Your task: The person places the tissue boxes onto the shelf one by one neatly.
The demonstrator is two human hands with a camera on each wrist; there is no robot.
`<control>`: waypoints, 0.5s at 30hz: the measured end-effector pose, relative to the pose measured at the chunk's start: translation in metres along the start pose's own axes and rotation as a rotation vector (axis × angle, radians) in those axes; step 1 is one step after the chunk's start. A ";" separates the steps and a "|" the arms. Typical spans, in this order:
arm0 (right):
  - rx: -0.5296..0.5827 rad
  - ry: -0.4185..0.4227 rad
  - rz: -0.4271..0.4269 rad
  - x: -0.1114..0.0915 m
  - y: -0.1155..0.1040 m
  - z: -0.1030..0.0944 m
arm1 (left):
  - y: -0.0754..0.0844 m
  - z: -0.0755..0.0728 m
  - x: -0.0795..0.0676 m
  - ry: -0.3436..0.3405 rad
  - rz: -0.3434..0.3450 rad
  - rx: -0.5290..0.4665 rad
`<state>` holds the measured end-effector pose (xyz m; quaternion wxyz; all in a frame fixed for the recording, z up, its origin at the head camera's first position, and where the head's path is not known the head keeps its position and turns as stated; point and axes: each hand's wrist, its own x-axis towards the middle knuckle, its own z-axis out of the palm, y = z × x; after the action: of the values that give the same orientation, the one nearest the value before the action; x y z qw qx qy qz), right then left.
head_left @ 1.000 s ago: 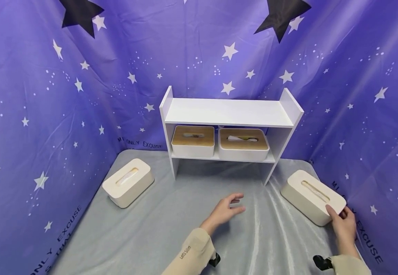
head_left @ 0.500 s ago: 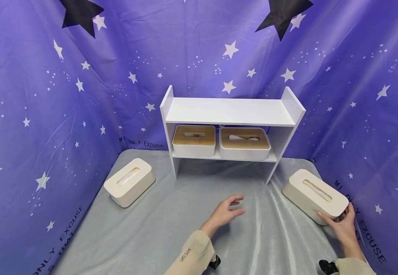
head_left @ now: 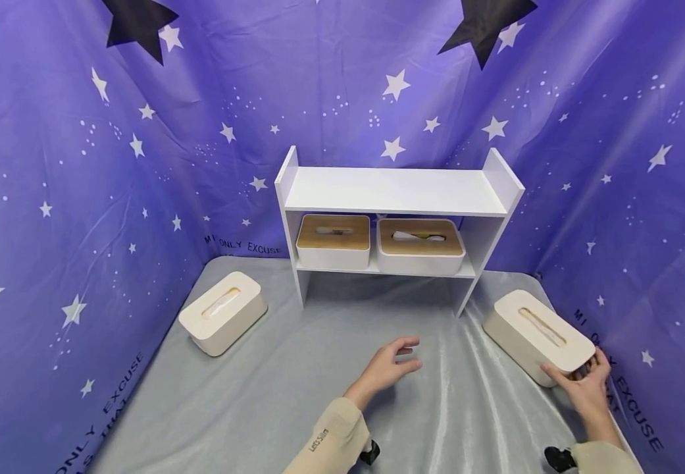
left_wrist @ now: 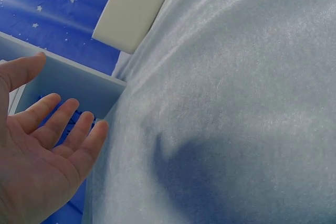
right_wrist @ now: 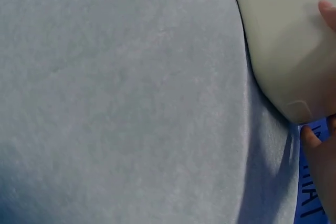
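At the right, a cream tissue box with a slot in its lid rests on the grey cloth. My right hand grips its near end, thumb on the left side and fingers round the far corner. In the right wrist view the thumb touches the side of the tissue box, while other fingers meet its lower edge. My left hand hovers over the cloth, holding nothing. Its fingers are spread and relaxed in the left wrist view, with its shadow falling on the cloth.
A white two-tier shelf stands at the back. On its lower tier sit two white tissue boxes with wooden lids, a left one and a right one. Another cream tissue box lies at left. Purple star-patterned curtains enclose the sides.
My right thumb has shifted from the lid's edge down to the left side of the tissue box. The box has barely moved. My left hand stays in place.
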<state>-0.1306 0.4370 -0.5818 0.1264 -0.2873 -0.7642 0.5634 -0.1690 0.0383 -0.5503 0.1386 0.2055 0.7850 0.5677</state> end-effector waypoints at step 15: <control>-0.098 0.004 -0.132 -0.027 -0.002 0.005 | 0.000 -0.002 -0.003 -0.012 -0.005 -0.003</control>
<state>-0.1125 0.4172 -0.5783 0.1504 -0.2434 -0.8080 0.5151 -0.1674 0.0356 -0.5493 0.1451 0.2066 0.7840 0.5672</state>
